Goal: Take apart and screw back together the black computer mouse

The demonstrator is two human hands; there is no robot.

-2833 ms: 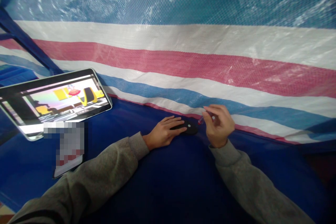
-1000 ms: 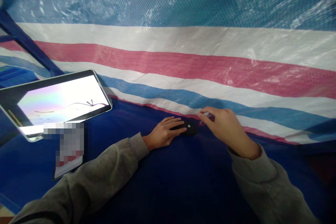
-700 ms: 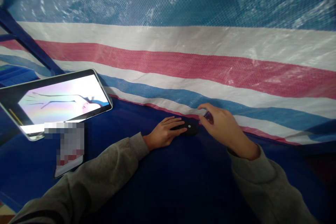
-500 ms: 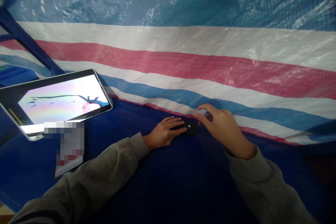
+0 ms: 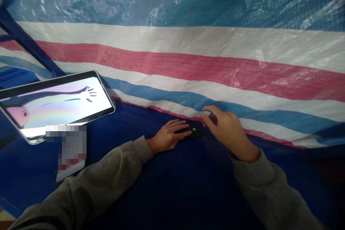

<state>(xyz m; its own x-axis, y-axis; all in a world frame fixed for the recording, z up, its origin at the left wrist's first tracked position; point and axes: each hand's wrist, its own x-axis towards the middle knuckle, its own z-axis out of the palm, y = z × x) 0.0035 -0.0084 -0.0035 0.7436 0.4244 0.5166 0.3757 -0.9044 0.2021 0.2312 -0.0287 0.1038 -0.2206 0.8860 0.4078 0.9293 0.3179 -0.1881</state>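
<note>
My left hand (image 5: 169,136) lies palm down, its fingers stretched over the left part of a flat black object (image 5: 196,131). A small pale round spot shows on that object's top; its exact kind is not clear. Just to the right, my right hand (image 5: 225,125) is raised with thumb and index finger curved toward each other. A small dark purple object (image 5: 212,118) with a pinkish end shows between those fingers. Part of it is hidden behind the thumb and palm.
A tablet-like screen (image 5: 107,95) showing a drawn arm and hand stands at the left. Before it lies a blurred-out phone-like thing (image 5: 71,169). The blue surface (image 5: 167,183) ends at a striped plastic sheet (image 5: 172,39). A blue metal bar (image 5: 35,43) rises at the left.
My right hand has shifted very slightly left with the purple object. My left hand stays put on the black object. The picture on the screen has changed.
</note>
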